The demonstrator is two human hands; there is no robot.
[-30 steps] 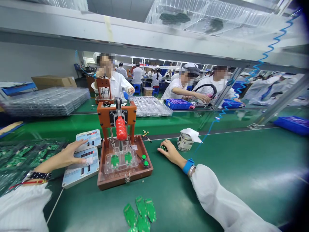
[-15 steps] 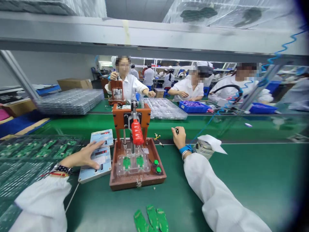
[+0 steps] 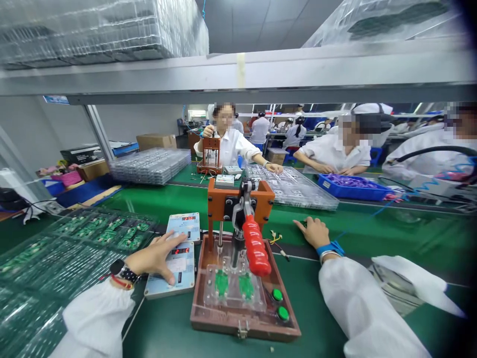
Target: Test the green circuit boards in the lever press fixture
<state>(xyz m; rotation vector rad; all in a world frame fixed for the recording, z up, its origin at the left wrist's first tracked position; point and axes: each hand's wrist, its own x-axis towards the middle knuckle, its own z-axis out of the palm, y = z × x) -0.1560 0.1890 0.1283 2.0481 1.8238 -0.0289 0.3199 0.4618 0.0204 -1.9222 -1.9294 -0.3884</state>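
My left hand [image 3: 158, 258] lies open, fingers spread, over two light-blue display boxes, the rear box [image 3: 173, 222] and the front box [image 3: 154, 287]. Right of them stands a toggle-clamp test fixture with an orange frame [image 3: 240, 203], a red handle [image 3: 256, 246] and a brown wooden base [image 3: 219, 322]. Two small green circuit boards, the left [image 3: 221, 283] and the right [image 3: 246, 286], sit under its clear plate. Beyond the fixture's right side, my right hand [image 3: 315, 232] has curled fingers and its thumb out. A small dark item shows by the thumb, too hidden to name.
Trays of green boards [image 3: 112, 231] lie at left. Loose wire leads [image 3: 276, 238] are behind the fixture, and a wrapped bundle [image 3: 398, 286] sits at right. Across the green belt [image 3: 179, 199] are co-workers, clear trays [image 3: 298, 186] and a blue bin [image 3: 350, 188]. A shelf [image 3: 316, 69] spans overhead.
The view has shifted, so the scene sits farther right and lower overall. My right thumb now extends away from the fingers. Display readings differ; loose green boards at the front are out of view.
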